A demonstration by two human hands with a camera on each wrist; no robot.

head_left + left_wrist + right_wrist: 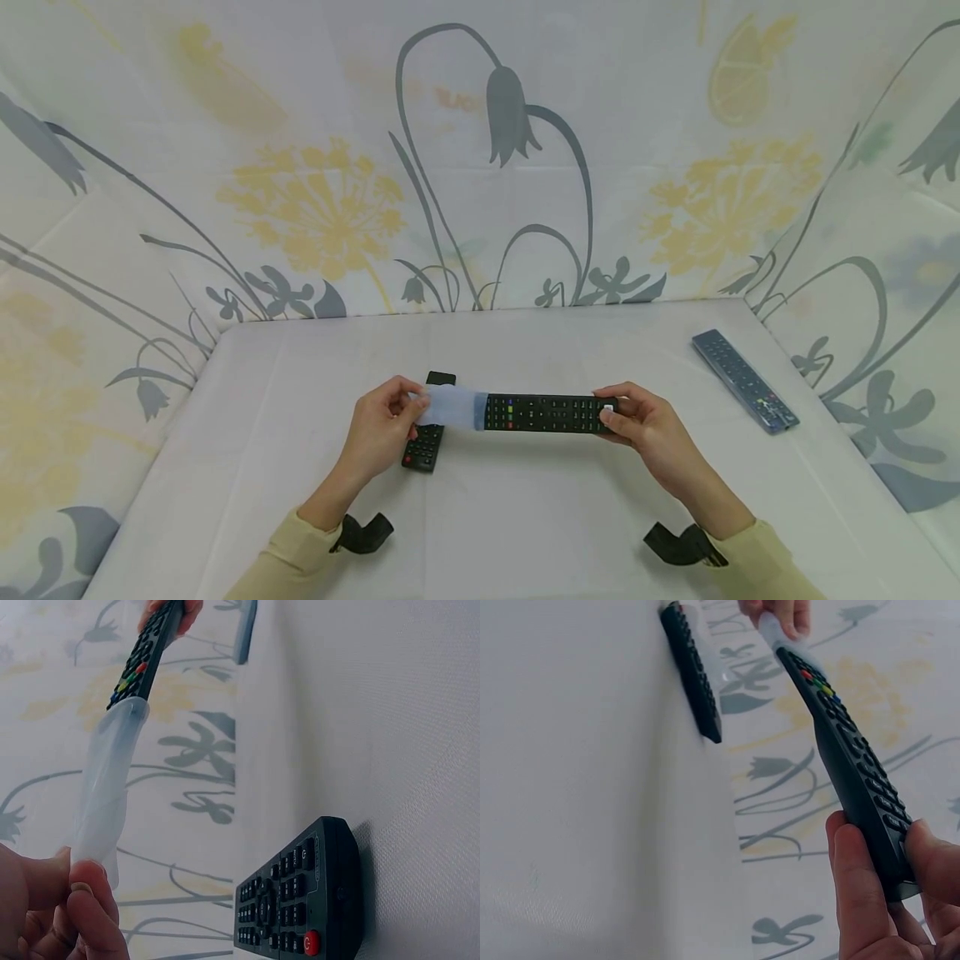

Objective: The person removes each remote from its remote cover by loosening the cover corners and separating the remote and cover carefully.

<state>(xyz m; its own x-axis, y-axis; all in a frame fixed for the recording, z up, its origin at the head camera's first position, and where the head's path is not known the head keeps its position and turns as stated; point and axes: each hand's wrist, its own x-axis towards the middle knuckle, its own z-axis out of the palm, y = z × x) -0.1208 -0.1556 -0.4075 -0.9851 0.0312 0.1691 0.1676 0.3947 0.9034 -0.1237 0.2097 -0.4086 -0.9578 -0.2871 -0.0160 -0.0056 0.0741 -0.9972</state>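
A black remote control with coloured buttons is held level above the table, partly inside a translucent bluish sleeve cover. My left hand pinches the far end of that cover between thumb and fingers. At the opposite end, my right hand grips the remote, thumb on its button face and fingers behind it. In the left wrist view the cover stretches past the remote's end towards the left fingertips. The right wrist view shows the remote bare along most of its length.
A second black remote lies on the white table beneath the left hand, partly hidden by the cover. Another remote, in a bluish cover, lies at the right. Flower-patterned cloth walls the back and sides.
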